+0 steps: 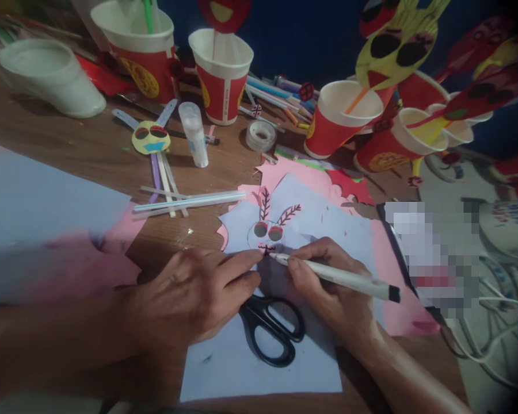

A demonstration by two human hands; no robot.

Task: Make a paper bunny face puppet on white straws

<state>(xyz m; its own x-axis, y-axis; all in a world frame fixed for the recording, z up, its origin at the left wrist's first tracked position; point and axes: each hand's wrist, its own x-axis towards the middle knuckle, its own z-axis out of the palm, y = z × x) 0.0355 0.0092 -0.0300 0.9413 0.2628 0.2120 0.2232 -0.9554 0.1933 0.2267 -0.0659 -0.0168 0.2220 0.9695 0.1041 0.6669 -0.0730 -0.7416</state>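
My right hand (328, 282) grips a white marker pen (349, 280), its tip touching the mouth drawn on a pale lilac paper face (267, 233) with two red-rimmed dark eyes and two feathery antennae. My left hand (194, 293) lies flat on the lilac paper sheet (259, 362), fingertips pressing beside the face. Black-handled scissors (271, 330) rest on the sheet just under both hands.
Red and white paper cups (221, 75) holding stick puppets stand along the back. A glue stick (195, 133), a tape roll (261, 135), straws (190, 201), a yellow paper face (151, 138), coloured pens (276, 95) and pink paper (315, 172) lie about. Cables (496, 339) hang at right.
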